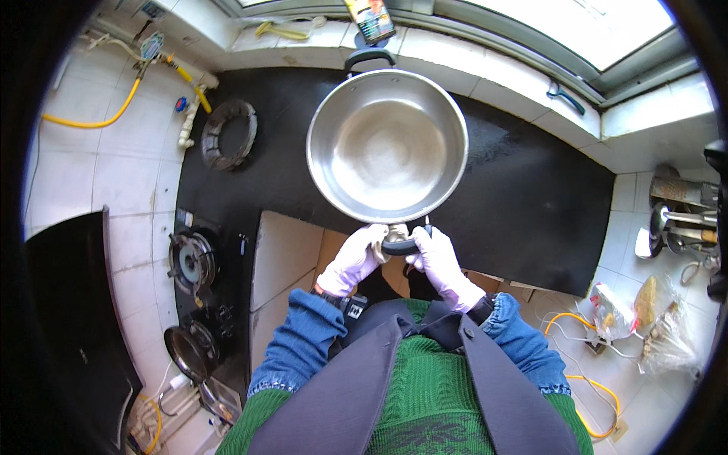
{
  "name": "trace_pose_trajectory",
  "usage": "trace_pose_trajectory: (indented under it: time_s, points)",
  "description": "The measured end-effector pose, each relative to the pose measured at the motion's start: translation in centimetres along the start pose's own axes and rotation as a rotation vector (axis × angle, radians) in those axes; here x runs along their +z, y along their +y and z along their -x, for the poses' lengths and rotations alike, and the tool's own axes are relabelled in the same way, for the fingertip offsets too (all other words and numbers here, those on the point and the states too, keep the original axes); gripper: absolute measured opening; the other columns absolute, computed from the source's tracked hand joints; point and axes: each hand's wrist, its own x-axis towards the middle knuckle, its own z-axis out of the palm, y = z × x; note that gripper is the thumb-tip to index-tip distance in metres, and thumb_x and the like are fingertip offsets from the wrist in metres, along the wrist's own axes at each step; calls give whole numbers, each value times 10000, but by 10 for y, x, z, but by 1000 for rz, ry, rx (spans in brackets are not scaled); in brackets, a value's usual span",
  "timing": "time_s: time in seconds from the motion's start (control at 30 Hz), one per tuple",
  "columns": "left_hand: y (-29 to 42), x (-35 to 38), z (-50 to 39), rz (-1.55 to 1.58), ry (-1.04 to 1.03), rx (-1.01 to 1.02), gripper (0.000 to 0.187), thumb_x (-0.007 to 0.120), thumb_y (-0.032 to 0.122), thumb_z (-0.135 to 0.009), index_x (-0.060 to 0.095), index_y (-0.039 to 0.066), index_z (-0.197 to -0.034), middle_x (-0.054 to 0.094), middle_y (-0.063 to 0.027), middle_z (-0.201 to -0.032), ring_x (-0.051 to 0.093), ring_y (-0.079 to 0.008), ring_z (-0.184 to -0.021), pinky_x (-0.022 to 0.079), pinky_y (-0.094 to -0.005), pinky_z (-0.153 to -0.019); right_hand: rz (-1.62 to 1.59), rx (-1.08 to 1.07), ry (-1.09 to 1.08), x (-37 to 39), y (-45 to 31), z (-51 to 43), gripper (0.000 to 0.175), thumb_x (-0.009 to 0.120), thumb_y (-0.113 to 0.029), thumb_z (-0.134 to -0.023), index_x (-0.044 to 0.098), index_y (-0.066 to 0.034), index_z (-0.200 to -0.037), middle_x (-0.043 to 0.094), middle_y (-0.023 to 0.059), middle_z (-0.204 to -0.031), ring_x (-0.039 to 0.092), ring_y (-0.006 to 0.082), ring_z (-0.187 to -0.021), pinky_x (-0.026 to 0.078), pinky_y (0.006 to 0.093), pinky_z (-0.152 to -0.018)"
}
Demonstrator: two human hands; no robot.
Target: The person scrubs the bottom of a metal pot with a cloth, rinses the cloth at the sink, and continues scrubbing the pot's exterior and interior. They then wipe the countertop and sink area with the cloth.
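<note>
A wide stainless steel pot [388, 148], its inside facing up and holding nothing visible, is over the black countertop in front of me. Its far black handle [369, 56] points at the tiled window ledge. Both hands wear pale gloves and are at the near black handle [400, 247]. My left hand [359, 256] is at the handle's left end, with a bunched greyish cloth [397, 232] by its fingers. My right hand [443, 267] grips the handle's right end.
A burner ring [229, 135] lies on the counter at left, near a gas hose [122, 108]. A gas stove [193, 261] and a frying pan [187, 352] are lower left. Ladles and strainers [682, 219] hang at right, above plastic bags [668, 335].
</note>
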Motion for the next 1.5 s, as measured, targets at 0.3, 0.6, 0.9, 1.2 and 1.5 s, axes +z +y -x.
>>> trace_pose_trajectory:
  time_s: [0.3, 0.6, 0.9, 1.2, 1.5]
  points:
    - [-18, 12, -3, -157, 352, 358, 204, 510, 189, -1042, 630, 42, -967, 670, -90, -885, 682, -219, -841, 558, -370, -805, -46, 10, 6, 16, 4, 1, 302, 550, -350, -1053, 594, -59, -980, 645, 33, -753, 569, 70, -570, 449, 219, -518]
    - [4, 10, -11, 59, 386, 230, 81, 498, 147, -960, 501, 95, -899, 497, -13, -714, 540, -168, -678, 498, -325, -658, -45, 55, -23, 31, 1, 1, 305, 537, -326, -1059, 592, -30, -1013, 652, 50, -832, 598, 100, -630, 491, 269, -595]
    - [-6, -40, -7, -329, 107, 38, 175, 545, 181, -1036, 592, 48, -1140, 626, -28, -929, 596, -122, -750, 539, -276, -711, -127, 30, -88, 28, -2, 5, 337, 547, -408, -1062, 584, -80, -991, 622, -6, -774, 519, 62, -630, 451, 227, -582]
    - [-46, -37, -20, 380, 130, -195, 581, 486, 428, -1054, 466, 5, -1451, 539, -203, -1405, 561, -323, -1274, 434, -488, -1118, 84, -77, -135, -60, 14, -12, 303, 612, -326, -1017, 660, -48, -1127, 688, 54, -1028, 628, 117, -861, 522, 266, -778]
    - [-53, 16, -28, 322, 32, -222, 454, 498, 255, -1080, 450, 7, -1458, 567, -126, -1344, 585, -209, -1136, 469, -396, -1053, 294, -250, -85, -74, 51, -2, 444, 726, -328, -936, 632, -82, -1293, 572, 166, -1316, 572, 300, -1238, 465, 415, -1073]
